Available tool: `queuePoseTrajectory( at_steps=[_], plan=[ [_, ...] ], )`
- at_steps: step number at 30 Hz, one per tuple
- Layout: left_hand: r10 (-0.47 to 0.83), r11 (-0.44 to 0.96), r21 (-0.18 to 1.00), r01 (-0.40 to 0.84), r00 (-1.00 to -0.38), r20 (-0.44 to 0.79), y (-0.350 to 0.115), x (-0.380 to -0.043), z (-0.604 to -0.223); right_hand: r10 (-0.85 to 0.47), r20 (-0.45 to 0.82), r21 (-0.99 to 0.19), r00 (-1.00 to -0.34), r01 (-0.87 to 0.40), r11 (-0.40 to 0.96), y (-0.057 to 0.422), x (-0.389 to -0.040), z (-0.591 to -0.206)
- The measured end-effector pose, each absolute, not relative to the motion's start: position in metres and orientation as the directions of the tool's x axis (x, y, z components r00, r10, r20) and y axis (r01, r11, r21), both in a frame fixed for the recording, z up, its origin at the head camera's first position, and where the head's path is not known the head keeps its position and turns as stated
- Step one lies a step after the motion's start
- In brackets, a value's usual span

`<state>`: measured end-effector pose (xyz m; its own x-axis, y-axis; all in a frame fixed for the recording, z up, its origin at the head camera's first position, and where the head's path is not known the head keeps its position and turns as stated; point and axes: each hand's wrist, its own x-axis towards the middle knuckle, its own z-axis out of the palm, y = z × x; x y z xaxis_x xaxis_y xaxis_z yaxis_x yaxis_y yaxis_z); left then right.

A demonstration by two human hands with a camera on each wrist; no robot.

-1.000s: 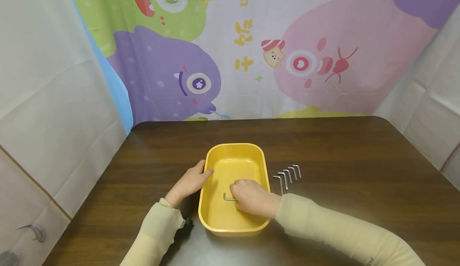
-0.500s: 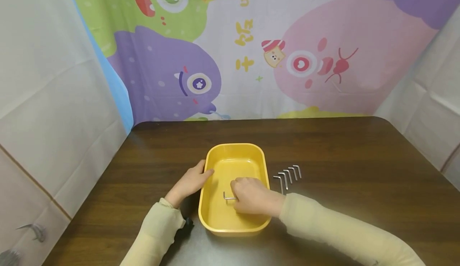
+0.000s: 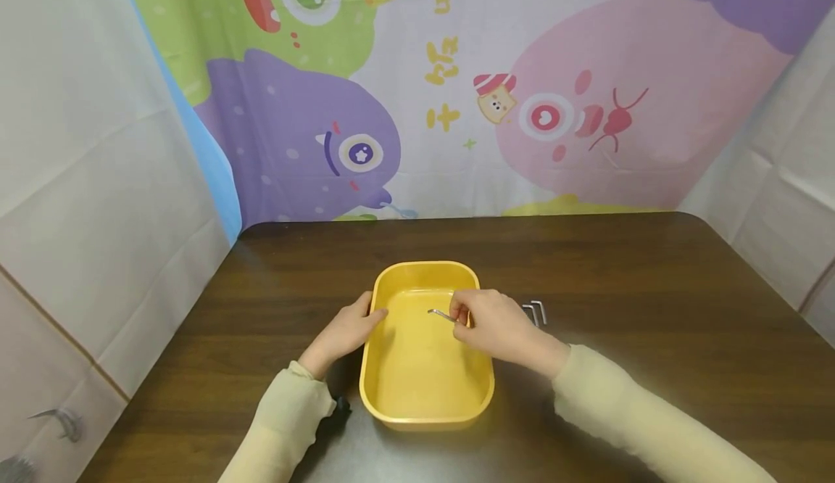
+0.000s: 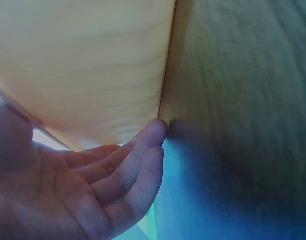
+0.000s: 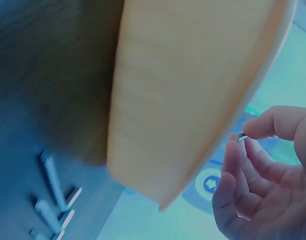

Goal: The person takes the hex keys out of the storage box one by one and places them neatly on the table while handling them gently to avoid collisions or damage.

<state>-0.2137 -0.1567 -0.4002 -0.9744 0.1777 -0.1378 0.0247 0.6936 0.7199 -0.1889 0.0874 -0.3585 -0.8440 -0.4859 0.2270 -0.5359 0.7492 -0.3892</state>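
A deep yellow tray (image 3: 427, 396) stands lengthwise on the dark table, and its floor shows no objects. My left hand (image 3: 342, 332) holds its left side, thumb over the rim; the left wrist view shows the fingers (image 4: 151, 135) along the outer wall, low by the table. My right hand (image 3: 499, 325) is above the tray's right rim, pinching an L-shaped hex key (image 3: 441, 314) between thumb and fingertips. The key's short bent end points left over the tray. In the right wrist view only the key's end (image 5: 242, 136) shows.
Several more hex keys (image 5: 53, 180) lie on the table to the right of the tray, partly hidden behind my right hand in the head view. A small black object (image 3: 341, 405) is by my left wrist. A cartoon-printed cloth (image 3: 450, 178) hangs behind the table.
My right hand has risen from inside the tray and moved toward its far right rim, carrying the hex key, which has tilted. My left hand and the tray have stayed put.
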Motion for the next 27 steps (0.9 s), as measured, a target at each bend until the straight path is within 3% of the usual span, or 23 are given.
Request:
queuePoseTrajectory(
  at_steps=[12,27],
  plan=[
    [0.169,0.707,0.707,0.023,-0.976,-0.138,-0.158,-0.213,-0.401,-0.321,0.248,-0.551,-0.914,-0.406,0.730,0.134,-0.207,-0.364],
    [0.185,0.706,0.706,0.044,-0.975,-0.124,-0.156,-0.216,-0.404,-0.072,0.083,-0.556,-0.994,-0.106,0.824,0.193,-0.231,-0.379]
  ],
)
